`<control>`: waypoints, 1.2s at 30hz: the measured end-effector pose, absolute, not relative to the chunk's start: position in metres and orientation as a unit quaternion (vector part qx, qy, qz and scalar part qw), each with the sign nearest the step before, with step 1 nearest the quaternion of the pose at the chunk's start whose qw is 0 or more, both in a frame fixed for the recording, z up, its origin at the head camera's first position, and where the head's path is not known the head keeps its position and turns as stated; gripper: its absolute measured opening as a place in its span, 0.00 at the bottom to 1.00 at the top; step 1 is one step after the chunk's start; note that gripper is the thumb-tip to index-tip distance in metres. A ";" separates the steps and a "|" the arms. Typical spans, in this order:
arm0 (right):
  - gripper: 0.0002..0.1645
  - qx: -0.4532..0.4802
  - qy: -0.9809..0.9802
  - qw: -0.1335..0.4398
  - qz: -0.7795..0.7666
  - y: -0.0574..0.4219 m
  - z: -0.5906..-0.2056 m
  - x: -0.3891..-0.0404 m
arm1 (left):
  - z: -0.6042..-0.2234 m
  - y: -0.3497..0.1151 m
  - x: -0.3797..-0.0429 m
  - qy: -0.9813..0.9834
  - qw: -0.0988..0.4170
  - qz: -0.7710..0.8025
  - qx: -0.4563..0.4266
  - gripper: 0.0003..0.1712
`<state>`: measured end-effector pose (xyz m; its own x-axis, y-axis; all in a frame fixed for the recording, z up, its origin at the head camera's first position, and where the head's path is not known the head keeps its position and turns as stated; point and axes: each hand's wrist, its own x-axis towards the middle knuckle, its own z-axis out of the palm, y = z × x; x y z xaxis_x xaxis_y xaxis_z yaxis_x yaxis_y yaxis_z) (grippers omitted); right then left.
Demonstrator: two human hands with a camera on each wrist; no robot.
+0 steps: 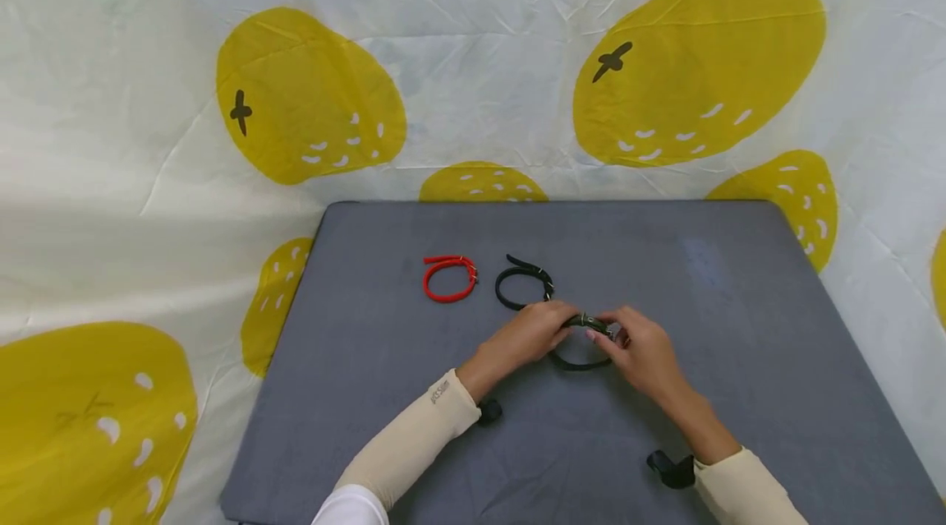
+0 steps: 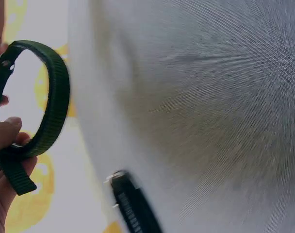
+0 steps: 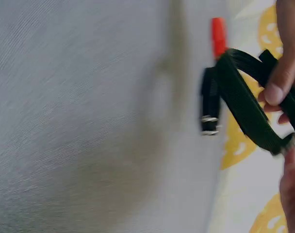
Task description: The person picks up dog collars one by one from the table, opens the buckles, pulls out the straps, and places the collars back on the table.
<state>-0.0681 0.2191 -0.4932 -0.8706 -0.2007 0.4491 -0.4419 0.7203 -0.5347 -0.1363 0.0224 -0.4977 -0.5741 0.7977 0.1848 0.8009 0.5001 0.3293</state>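
Note:
A dark green pet collar (image 1: pixel 580 366), its strap bent into a loop, is held up above the grey table by both hands. My left hand (image 1: pixel 526 336) pinches the left side of the loop; a free strap end sticks out by its fingers in the left wrist view. My right hand (image 1: pixel 645 351) pinches the right side between thumb and fingers, near metal hardware that the fingertips partly hide. Beyond the left hand lies a black collar (image 1: pixel 526 269), closed into a ring with its buckle to the right. A red collar (image 1: pixel 449 297) lies left of it, also looped.
The grey table (image 1: pixel 355 393) has its far edge against a white cloth (image 1: pixel 488 106) printed with yellow fruit. Small black devices (image 1: pixel 671 469) sit at both wrists, below the beige sleeves (image 1: pixel 414 435).

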 end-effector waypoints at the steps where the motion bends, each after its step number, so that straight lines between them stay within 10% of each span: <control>1: 0.17 0.180 -0.903 0.162 0.354 0.219 -0.489 -0.065 | -0.493 0.018 -0.134 -0.862 0.000 -0.201 -0.465 0.15; 12: 0.11 0.190 -0.878 0.015 0.440 0.200 -0.445 -0.045 | -0.452 -0.028 -0.111 -0.829 -0.058 -0.307 -0.465 0.24; 36: 0.16 0.231 -0.846 0.051 0.478 0.178 -0.402 -0.031 | -0.431 -0.041 -0.092 -0.806 -0.006 -0.363 -0.468 0.14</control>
